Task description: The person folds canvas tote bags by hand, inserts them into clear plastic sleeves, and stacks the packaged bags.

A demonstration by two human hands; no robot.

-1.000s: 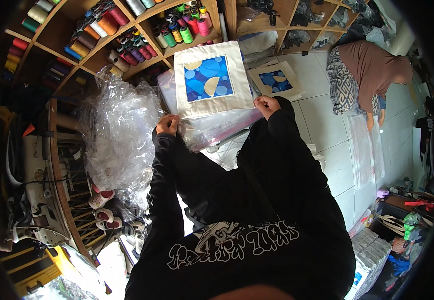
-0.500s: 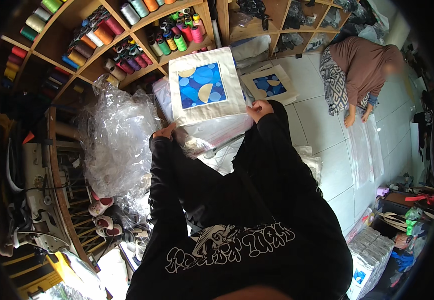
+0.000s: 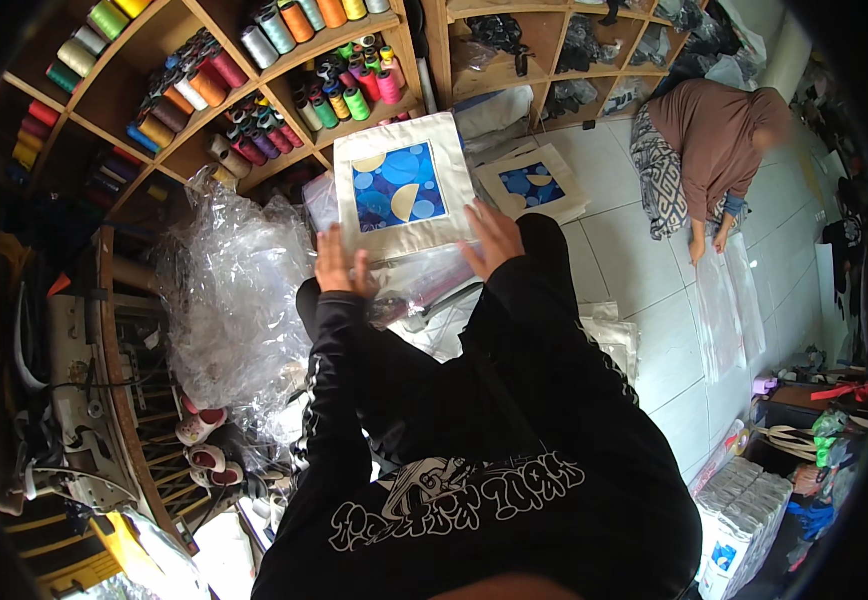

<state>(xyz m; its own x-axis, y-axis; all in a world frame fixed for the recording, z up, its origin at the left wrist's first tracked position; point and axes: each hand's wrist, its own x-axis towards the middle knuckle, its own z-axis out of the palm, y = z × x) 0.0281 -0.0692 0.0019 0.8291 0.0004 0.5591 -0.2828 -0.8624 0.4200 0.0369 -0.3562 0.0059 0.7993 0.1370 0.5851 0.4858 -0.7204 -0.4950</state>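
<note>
A cream cloth bag (image 3: 399,190) with a blue and gold circle-patterned panel lies flat in front of me, on top of a stack of clear plastic (image 3: 416,280). My left hand (image 3: 342,265) is at its lower left corner, fingers spread and turned up. At the lower right corner my right hand (image 3: 494,240) rests open, fingertips on or just by the cloth edge. Neither hand grips anything. A second pile of similar printed bags (image 3: 532,183) lies on the floor to the right of the first.
Crumpled clear plastic (image 3: 234,290) heaps at my left. Wooden shelves with thread spools (image 3: 354,100) stand ahead. Another person (image 3: 709,150) bends over clear plastic sleeves (image 3: 726,310) on the tiled floor at right. More cloth pieces (image 3: 609,335) and a wrapped stack (image 3: 744,515) lie at right.
Both hands have let go of the bag's lower corners and opened, fingers spreading upward along its sides. The bag now lies flatter and slightly lower in view.
</note>
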